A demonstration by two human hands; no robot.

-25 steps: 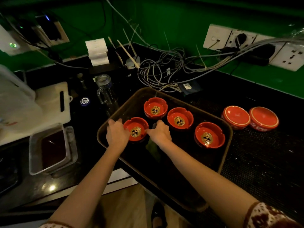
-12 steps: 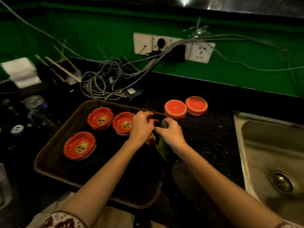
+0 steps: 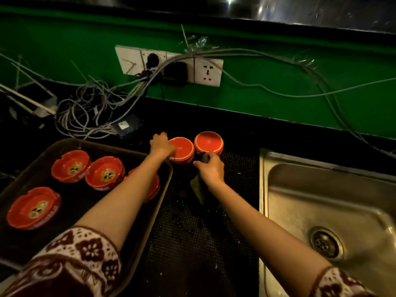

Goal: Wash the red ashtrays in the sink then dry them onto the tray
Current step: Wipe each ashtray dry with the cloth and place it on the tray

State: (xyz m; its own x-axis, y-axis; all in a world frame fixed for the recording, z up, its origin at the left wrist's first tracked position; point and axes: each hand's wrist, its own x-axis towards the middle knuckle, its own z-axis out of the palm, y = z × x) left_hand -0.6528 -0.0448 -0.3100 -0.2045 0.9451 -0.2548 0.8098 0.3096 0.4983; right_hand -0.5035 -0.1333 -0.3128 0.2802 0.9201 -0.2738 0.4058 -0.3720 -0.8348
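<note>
Two red ashtrays lie upside down on the black mesh mat [image 3: 203,243] between tray and sink. My left hand [image 3: 161,144] grips the left rim of the nearer upturned ashtray [image 3: 182,150]. The other upturned ashtray [image 3: 209,142] stands just right of it. My right hand [image 3: 211,168] holds a dark green cloth [image 3: 198,187] in front of both. On the brown tray [image 3: 166,179] at the left stand several upright red ashtrays, among them one [image 3: 70,166], a second [image 3: 105,173] and a third [image 3: 34,207]; another [image 3: 155,187] is half hidden under my left forearm.
The steel sink [image 3: 321,211] with its drain [image 3: 325,245] fills the right side. A tangle of grey cables [image 3: 90,112] lies behind the tray, running to wall sockets [image 3: 169,65] on the green wall.
Both hands have left the tray and moved right to the two upturned ashtrays. My left hand now grips the nearer one. The view has shifted right, showing more of the sink.
</note>
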